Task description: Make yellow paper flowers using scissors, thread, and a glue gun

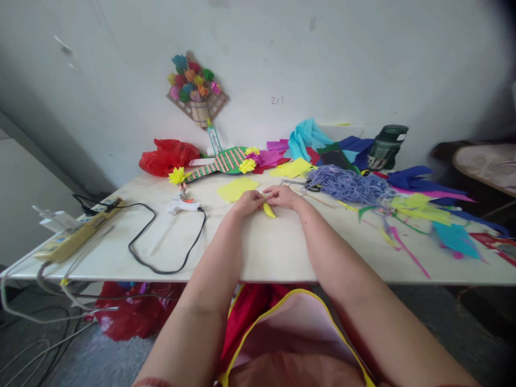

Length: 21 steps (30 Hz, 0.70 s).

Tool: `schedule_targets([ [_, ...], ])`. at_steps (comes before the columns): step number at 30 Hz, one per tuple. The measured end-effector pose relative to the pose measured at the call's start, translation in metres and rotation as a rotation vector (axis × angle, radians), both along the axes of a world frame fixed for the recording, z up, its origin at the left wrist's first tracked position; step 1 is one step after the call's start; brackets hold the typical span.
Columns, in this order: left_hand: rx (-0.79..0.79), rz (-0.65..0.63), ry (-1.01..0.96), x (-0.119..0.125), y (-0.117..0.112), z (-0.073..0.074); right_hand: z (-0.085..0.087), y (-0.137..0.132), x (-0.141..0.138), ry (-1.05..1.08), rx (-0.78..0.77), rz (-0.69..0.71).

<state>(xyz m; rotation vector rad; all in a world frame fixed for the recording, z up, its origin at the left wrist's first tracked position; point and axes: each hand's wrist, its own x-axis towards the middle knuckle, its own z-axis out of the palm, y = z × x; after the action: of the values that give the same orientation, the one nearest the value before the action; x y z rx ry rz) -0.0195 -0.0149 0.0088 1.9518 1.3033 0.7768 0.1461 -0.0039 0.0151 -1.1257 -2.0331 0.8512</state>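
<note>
Both hands meet over the middle of the table, pinching a small piece of yellow crepe paper between their fingertips. My left hand is closed on its left side, and my right hand grips it from the right. The paper's rolled or folded end hangs down toward me. Just behind my left hand lies a flat yellow paper sheet. Scissors with dark handles rest behind my right hand, beside a thin wooden stick.
A white glue gun and a power strip with cords occupy the left. Behind stands a green guitar-shaped craft with paper flowers. Purple yarn, colored paper scraps and a dark green bottle lie at the right.
</note>
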Motion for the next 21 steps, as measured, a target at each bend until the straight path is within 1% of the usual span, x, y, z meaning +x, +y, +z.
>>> schedule_targets([
  [2, -0.001, 0.006, 0.005, 0.0000, 0.0003, -0.0003, -0.0011, 0.0011, -0.0008, -0.028, 0.046, -0.004],
  [4, -0.005, 0.016, 0.010, 0.0001, 0.0005, -0.0005, -0.0025, 0.0024, -0.0016, -0.035, 0.057, -0.002],
  [9, -0.033, 0.035, -0.008, 0.0002, -0.0006, 0.0007, -0.0052, 0.0042, -0.0031, 0.022, -0.018, 0.004],
  [14, -0.038, 0.030, -0.020, 0.0006, -0.0023, 0.0021, -0.0043, 0.0028, -0.0031, 0.063, -0.095, -0.001],
  [16, -0.042, 0.022, -0.048, 0.0007, -0.0019, 0.0015, -0.0039, 0.0025, -0.0025, 0.057, -0.102, -0.005],
  [18, -0.053, 0.027, -0.073, 0.0005, -0.0013, 0.0007, -0.0037, 0.0029, -0.0014, 0.012, -0.064, -0.015],
  [21, -0.051, 0.046, -0.057, -0.0007, -0.0007, 0.0005, -0.0039, 0.0041, 0.0010, -0.108, 0.068, -0.048],
])
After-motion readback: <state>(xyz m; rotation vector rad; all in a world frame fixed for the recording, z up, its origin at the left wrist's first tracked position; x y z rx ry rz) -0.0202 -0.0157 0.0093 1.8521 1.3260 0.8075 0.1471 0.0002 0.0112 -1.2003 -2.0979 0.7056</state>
